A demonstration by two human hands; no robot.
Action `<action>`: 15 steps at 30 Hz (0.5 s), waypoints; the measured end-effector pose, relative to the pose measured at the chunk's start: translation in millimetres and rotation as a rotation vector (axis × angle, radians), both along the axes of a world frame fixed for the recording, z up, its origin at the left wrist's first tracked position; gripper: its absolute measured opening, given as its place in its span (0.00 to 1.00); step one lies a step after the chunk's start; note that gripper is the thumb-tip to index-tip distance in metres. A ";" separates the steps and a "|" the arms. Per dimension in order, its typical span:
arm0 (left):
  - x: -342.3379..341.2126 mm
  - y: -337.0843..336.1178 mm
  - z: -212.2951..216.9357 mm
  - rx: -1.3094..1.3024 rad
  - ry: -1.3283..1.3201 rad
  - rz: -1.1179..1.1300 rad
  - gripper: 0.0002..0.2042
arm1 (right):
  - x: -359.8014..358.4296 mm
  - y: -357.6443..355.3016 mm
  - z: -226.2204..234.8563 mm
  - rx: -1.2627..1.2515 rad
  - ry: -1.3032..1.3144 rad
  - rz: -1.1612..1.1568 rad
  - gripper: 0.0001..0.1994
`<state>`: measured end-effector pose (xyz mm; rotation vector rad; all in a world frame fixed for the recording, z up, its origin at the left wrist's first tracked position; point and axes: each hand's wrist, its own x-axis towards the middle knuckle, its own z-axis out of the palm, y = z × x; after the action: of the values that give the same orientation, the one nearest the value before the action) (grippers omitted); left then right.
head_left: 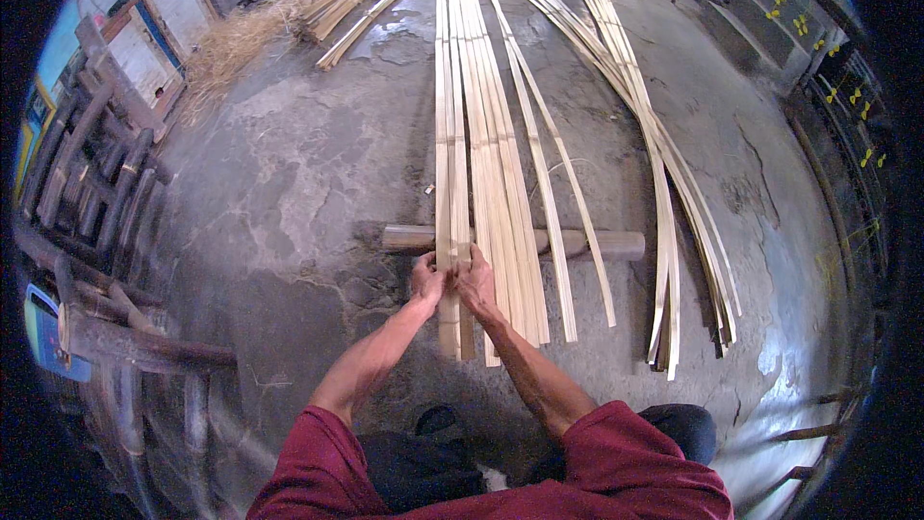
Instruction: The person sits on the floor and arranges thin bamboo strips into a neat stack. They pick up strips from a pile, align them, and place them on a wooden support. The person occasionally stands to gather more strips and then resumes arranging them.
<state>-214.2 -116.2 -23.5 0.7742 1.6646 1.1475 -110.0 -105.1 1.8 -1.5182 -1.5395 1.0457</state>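
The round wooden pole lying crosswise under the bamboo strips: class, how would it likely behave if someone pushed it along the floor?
The pole is round, so it would probably roll rather than slide. The bamboo strips resting across it might slow that roll and shift with it. It looks thick and solid, so likely stiff and fairly heavy. Both hands press strips near it.

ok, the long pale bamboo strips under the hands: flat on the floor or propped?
Propped. The long pale bamboo strips lie across a round wooden log, near ends raised where both hands grip them.

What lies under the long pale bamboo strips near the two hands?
A round wooden log lies crosswise under the long pale bamboo strips, on the grey concrete floor. Its middle is covered by the strips and both hands.
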 end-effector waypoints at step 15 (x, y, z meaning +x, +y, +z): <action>-4.8 1.6 -16.8 0.124 0.118 -0.120 0.27 | 10.8 23.6 33.3 0.180 0.085 -0.059 0.24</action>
<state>-219.0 -114.7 -40.3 1.0243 1.6308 1.1471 -99.2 -81.5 35.1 -1.3703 -1.4790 0.9011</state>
